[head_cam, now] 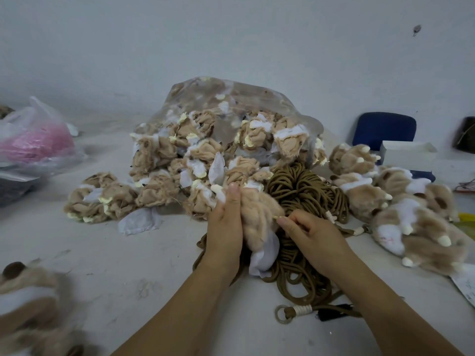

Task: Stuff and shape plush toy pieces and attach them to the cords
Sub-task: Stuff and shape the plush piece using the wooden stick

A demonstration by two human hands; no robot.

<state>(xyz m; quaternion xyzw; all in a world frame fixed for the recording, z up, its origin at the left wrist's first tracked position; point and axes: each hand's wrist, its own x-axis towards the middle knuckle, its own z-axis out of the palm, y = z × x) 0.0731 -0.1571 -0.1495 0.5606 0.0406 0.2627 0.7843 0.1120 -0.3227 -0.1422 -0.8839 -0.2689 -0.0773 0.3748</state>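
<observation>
Pale bench [123, 273] is carrying everything. A big clear bag [239, 96] is sitting mid-bench toward the back edge, spilling limp tan-and-white skins [159, 155] forward and left. Filled plush paws [411, 217] are piling up along the right edge. A brown cord bundle [300, 186] is lying just in front of the bag, trailing to the near edge, where a looped cord end [284, 314] is showing. The plush piece [259, 214] is being held above the cords. The left hand [225, 227] is wrapping round its left side, fingers gripping; the right hand [311, 232] is pinching a small pale tip on its right flank, fingers [282, 221] closed on it. Likely shaping, pulling a claw out. Next is probably finishing the shape, then picking up a cord end.
</observation>
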